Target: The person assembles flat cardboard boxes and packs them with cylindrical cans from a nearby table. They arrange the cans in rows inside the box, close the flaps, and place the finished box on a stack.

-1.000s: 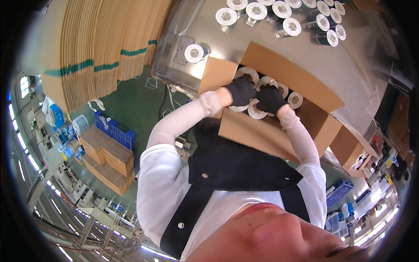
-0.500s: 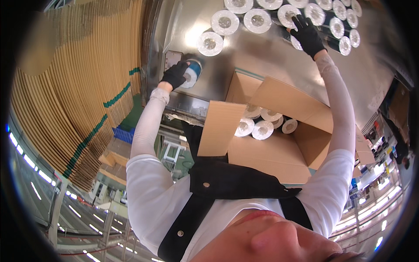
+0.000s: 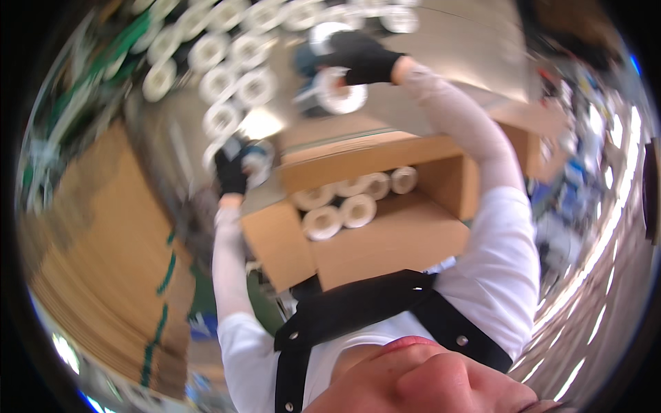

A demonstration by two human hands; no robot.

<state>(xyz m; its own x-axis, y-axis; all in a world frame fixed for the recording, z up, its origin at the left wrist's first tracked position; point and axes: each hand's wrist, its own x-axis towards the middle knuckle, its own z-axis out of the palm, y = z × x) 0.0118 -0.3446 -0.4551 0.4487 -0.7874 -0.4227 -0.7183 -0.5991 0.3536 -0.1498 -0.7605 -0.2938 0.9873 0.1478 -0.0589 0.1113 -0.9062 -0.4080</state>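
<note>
- A white roll is gripped in the left hand, which is gloved in black and closed around the roll's left side; the roll is seen at about 10 o'clock from the picture's centre, just above the left flap of the cardboard box.
- A second white roll is touched by the right hand, also black-gloved, at about 12 o'clock; the fingers are curled over its top edge, and a firm grip cannot be told apart from a resting touch because of blur.
- The open cardboard box is placed at the centre, directly below both hands, with its flaps folded outward.
- A few white rolls are laid on their sides inside the box, against its far wall, touching one another.
- Many more white rolls are set in rows on the grey table from 10 to 12 o'clock, well above the box.
- A stack of flat cardboard sheets bound with green strapping is seen at 8 to 9 o'clock.
- A white long-sleeved shirt and dark apron straps are worn by the person, at 6 o'clock.
</note>
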